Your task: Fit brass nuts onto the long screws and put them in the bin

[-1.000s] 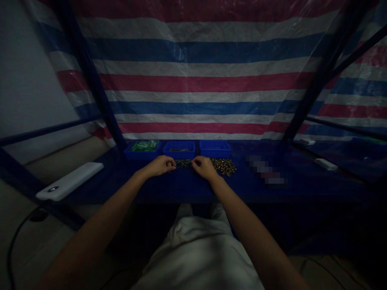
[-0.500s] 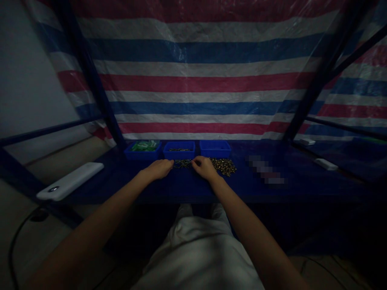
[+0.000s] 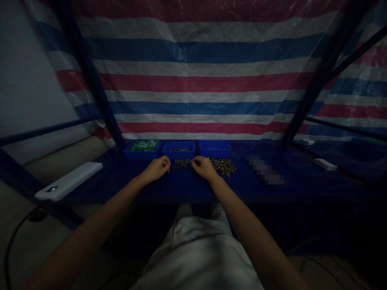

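On a dark blue table lies a small heap of dark screws between my two hands. My left hand rests just left of that heap with its fingers curled into a pinch. My right hand sits on the heap's right edge, fingers curled too. What either pinch holds is too small and dark to make out. A larger heap of brass-coloured parts lies just right of my right hand.
Three blue bins stand behind the heaps: the left bin has green pieces, the middle bin some dark screws, the right bin looks bare. A white power bank lies far left. Blue frame posts and a striped tarp close the back.
My left hand has drawn slightly back from the screw heap and closed into a tighter pinch. My right hand has hardly moved.
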The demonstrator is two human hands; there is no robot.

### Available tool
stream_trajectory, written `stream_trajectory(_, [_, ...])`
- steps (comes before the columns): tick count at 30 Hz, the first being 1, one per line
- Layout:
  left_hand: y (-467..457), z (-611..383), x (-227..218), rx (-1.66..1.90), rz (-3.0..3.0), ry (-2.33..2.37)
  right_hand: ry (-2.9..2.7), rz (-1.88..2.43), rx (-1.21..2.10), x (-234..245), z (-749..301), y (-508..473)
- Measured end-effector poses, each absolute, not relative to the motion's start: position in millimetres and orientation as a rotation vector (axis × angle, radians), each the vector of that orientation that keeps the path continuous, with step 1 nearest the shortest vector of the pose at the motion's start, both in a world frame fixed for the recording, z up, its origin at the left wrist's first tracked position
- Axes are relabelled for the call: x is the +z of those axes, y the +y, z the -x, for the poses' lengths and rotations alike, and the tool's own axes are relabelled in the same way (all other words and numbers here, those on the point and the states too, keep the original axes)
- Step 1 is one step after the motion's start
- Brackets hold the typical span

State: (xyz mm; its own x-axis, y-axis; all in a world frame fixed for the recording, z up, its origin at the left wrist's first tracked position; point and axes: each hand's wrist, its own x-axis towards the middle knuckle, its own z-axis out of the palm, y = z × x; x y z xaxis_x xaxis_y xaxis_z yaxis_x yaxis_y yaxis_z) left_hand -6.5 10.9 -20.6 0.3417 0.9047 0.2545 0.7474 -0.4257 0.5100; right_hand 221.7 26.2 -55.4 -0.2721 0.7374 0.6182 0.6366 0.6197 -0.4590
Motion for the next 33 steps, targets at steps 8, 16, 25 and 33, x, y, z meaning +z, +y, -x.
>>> stream_trajectory(8, [4,35,-22,0.779,-2.021,1.547,-2.002,1.074,0.14,-54,-221,26])
stream_trajectory(16, [-3,52,-19,0.462,-2.372,1.654,-1.995,1.074,0.167,-55,-221,26])
stream_trajectory(25, [6,51,-14,0.577,-2.062,1.744,-1.989,1.1,0.183,-52,-222,23])
stream_trajectory(33, [-9,11,-1,1.252,-1.289,1.088,-2.003,1.097,0.155,-55,-222,26])
